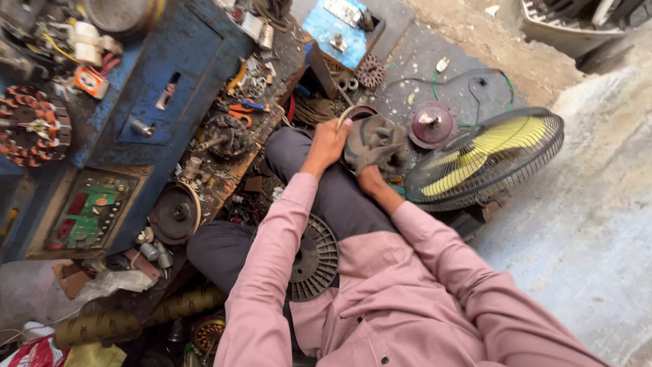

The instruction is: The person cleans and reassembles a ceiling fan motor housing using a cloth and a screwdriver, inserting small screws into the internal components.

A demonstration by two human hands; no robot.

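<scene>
A: Left hand (327, 143) clamped on the near edge of the grey motor housing (377, 144), fingers curled over its rim.

B: And the right hand (370, 178)?

A: Cupping it from below; whether those fingers are pressed together, I cannot tell. Best keep both grips opposed so the housing sits steady on the lap, caged fan (486, 158) just beyond.

Grimy grey motor housing (375, 143), knee-propped
</scene>
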